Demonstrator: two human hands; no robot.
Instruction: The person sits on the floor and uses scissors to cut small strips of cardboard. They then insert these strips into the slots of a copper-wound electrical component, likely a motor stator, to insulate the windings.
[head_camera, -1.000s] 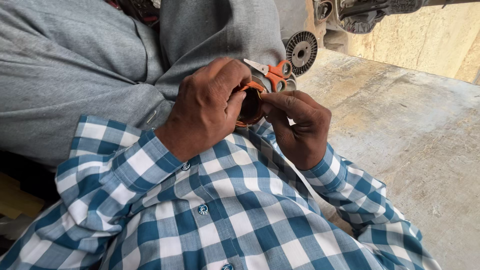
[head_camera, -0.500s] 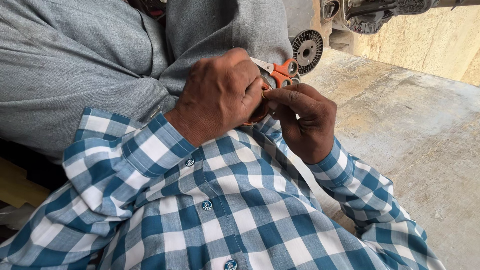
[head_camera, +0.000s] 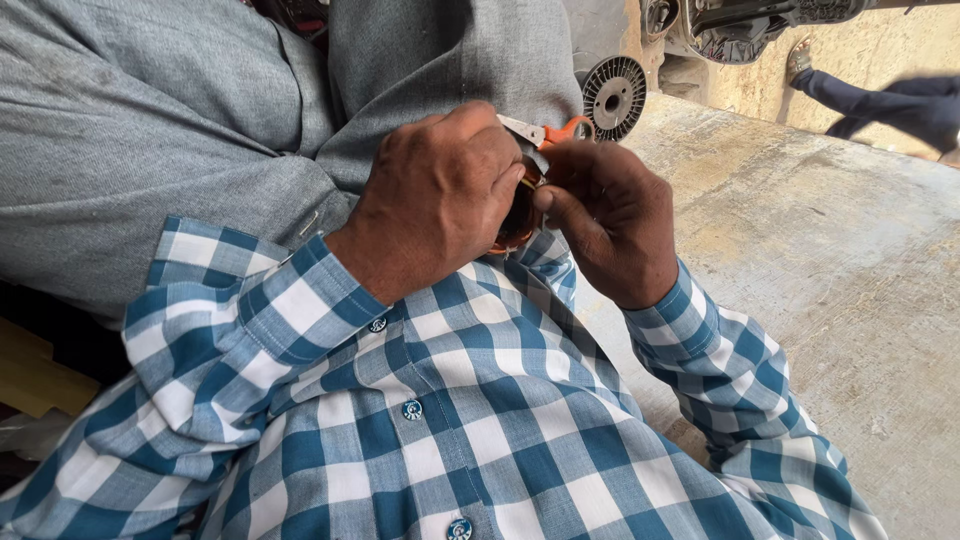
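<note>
While the person is sitting cross-legged in grey trousers (head_camera: 200, 120), the left hand (head_camera: 440, 200) is closing around a small copper-wound coil (head_camera: 517, 215) held over the lap. The right hand (head_camera: 610, 220) is pinching the coil's edge, its fingers curled shut, with orange-handled pliers (head_camera: 545, 131) lying just behind. A round laminated metal core (head_camera: 614, 97) is resting on the concrete floor (head_camera: 820, 250) nearby.
</note>
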